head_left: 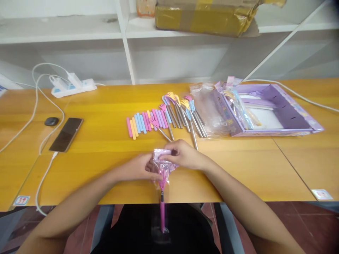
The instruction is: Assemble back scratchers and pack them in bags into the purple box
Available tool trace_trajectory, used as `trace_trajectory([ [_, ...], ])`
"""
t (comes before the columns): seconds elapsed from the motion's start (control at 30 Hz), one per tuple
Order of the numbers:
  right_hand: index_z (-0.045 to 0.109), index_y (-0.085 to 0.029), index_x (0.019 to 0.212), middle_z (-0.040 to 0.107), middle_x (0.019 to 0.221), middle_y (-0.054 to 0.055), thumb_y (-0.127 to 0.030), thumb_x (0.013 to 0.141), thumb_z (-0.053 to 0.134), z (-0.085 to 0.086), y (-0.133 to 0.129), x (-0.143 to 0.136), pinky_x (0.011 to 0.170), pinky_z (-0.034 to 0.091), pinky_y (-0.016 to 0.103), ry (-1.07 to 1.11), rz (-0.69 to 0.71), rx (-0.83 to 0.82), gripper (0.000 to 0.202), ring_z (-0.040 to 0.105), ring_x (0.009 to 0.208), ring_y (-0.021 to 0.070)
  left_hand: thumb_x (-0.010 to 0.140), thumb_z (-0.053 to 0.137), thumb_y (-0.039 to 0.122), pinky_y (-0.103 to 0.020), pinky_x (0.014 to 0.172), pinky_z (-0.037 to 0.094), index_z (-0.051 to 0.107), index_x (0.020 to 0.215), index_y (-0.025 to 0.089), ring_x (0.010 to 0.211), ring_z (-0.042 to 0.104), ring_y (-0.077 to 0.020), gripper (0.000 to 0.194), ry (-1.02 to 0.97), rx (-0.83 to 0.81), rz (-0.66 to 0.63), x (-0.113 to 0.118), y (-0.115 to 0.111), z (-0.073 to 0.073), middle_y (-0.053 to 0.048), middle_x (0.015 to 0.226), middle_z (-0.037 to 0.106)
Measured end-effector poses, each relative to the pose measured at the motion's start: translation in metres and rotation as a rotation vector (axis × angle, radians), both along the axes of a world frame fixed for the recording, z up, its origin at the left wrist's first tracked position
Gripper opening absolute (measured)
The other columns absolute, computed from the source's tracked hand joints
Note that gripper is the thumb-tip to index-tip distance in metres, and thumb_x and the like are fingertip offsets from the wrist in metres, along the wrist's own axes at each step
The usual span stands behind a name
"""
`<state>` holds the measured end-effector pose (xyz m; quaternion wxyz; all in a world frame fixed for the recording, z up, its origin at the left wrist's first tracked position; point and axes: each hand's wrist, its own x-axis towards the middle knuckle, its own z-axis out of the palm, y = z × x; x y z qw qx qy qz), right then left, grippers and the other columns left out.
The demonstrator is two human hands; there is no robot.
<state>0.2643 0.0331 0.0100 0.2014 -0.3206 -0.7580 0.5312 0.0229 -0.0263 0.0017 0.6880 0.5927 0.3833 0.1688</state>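
A pink back scratcher (pixel 162 211) lies inside a clear plastic bag (pixel 156 231), its handle reaching down past the table's front edge. My left hand (pixel 144 168) is closed on the bag near the scratcher's hand-shaped head, thumb across the front. At the bag's top, my right hand (pixel 182 155) pinches the purple printed card (pixel 161 153). Beyond my hands lie several loose scratcher rods (pixel 194 123) with pink, blue, yellow and purple heads. To their left, a row of coloured handles (pixel 144 123) rests side by side.
Clear bags (pixel 209 109) lie beside a purple tray box (pixel 288 132), which holds bagged scratchers (pixel 242 109). On the left are a phone (pixel 66 134) on a cable, a black case (pixel 51 121) and a power strip (pixel 74 88). A taped carton (pixel 206 16) sits on the shelf.
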Motion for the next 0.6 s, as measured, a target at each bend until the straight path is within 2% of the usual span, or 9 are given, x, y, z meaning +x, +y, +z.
trace_trajectory([
  [0.07, 0.062, -0.016, 0.081, 0.053, 0.063, -0.004, -0.066, 0.093, 0.074, 0.000, 0.001, 0.000, 0.052, 0.031, 0.023, 0.099, -0.086, -0.102, 0.053, 0.045, 0.055, 0.0093, 0.088, 0.087, 0.047, -0.033, 0.079, 0.061, 0.070, 0.115, 0.017, 0.090, 0.077, -0.0213, 0.043, 0.023, -0.022, -0.072, 0.001, -0.002, 0.002, -0.009, 0.106, 0.079],
  [0.13, 0.063, -0.017, 0.098, 0.056, 0.064, -0.005, -0.072, 0.095, 0.068, 0.000, 0.004, 0.002, 0.048, 0.032, 0.023, 0.203, -0.076, -0.241, 0.055, 0.046, 0.051, 0.0095, 0.092, 0.082, 0.049, -0.031, 0.074, 0.059, 0.072, 0.105, 0.016, 0.081, 0.075, -0.0190, 0.037, -0.013, -0.008, -0.061, 0.001, -0.002, 0.002, -0.007, 0.097, 0.079],
  [0.2, 0.062, -0.017, 0.111, 0.062, 0.072, -0.003, -0.075, 0.096, 0.065, 0.002, 0.007, 0.006, 0.047, 0.032, 0.022, 0.247, 0.025, -0.339, 0.060, 0.048, 0.051, 0.0092, 0.092, 0.081, 0.051, -0.028, 0.069, 0.057, 0.071, 0.100, 0.015, 0.074, 0.072, -0.0168, 0.037, -0.077, 0.051, 0.069, 0.000, 0.000, 0.001, -0.005, 0.089, 0.077],
  [0.27, 0.064, -0.016, 0.114, 0.069, 0.087, 0.001, -0.070, 0.092, 0.074, 0.002, 0.008, 0.008, 0.052, 0.038, 0.022, 0.209, 0.152, -0.351, 0.059, 0.053, 0.061, 0.0092, 0.090, 0.083, 0.052, -0.027, 0.067, 0.056, 0.069, 0.097, 0.015, 0.072, 0.070, -0.0158, 0.040, -0.118, 0.156, 0.287, -0.003, 0.005, -0.001, -0.004, 0.086, 0.076],
  [0.33, 0.068, -0.015, 0.111, 0.069, 0.091, 0.002, -0.060, 0.086, 0.085, 0.002, 0.008, 0.007, 0.060, 0.043, 0.022, 0.120, 0.217, -0.290, 0.054, 0.055, 0.069, 0.0099, 0.089, 0.084, 0.053, -0.027, 0.067, 0.057, 0.067, 0.095, 0.015, 0.071, 0.069, -0.0152, 0.042, -0.159, 0.251, 0.479, -0.005, 0.012, -0.003, -0.003, 0.084, 0.075],
  [0.4, 0.069, -0.015, 0.105, 0.065, 0.081, -0.001, -0.056, 0.086, 0.086, 0.004, 0.007, 0.005, 0.063, 0.043, 0.023, 0.048, 0.195, -0.205, 0.048, 0.053, 0.068, 0.0105, 0.089, 0.085, 0.053, -0.027, 0.068, 0.058, 0.065, 0.098, 0.016, 0.070, 0.070, -0.0150, 0.042, -0.251, 0.267, 0.565, -0.007, 0.018, -0.006, -0.002, 0.082, 0.074],
  [0.47, 0.069, -0.016, 0.102, 0.063, 0.079, -0.001, -0.056, 0.090, 0.081, 0.011, 0.008, 0.008, 0.065, 0.044, 0.025, 0.023, 0.147, -0.135, 0.044, 0.054, 0.070, 0.0121, 0.090, 0.084, 0.054, -0.028, 0.072, 0.061, 0.062, 0.105, 0.018, 0.074, 0.074, -0.0160, 0.045, -0.379, 0.230, 0.562, -0.008, 0.022, -0.008, -0.002, 0.087, 0.075],
  [0.53, 0.070, -0.016, 0.103, 0.068, 0.087, 0.002, -0.055, 0.096, 0.074, 0.025, 0.014, 0.021, 0.073, 0.049, 0.029, 0.023, 0.066, -0.036, 0.040, 0.059, 0.078, 0.0155, 0.093, 0.082, 0.056, -0.033, 0.079, 0.063, 0.060, 0.113, 0.019, 0.083, 0.078, -0.0189, 0.047, -0.471, 0.194, 0.501, -0.009, 0.023, -0.009, -0.006, 0.100, 0.078],
  [0.6, 0.071, -0.018, 0.104, 0.070, 0.096, 0.006, -0.051, 0.102, 0.064, 0.042, 0.025, 0.046, 0.085, 0.051, 0.035, 0.004, -0.147, 0.177, 0.034, 0.063, 0.088, 0.0197, 0.098, 0.075, 0.056, -0.036, 0.082, 0.063, 0.057, 0.117, 0.019, 0.087, 0.080, -0.0218, 0.045, -0.495, 0.175, 0.423, -0.009, 0.022, -0.008, -0.011, 0.108, 0.078],
])
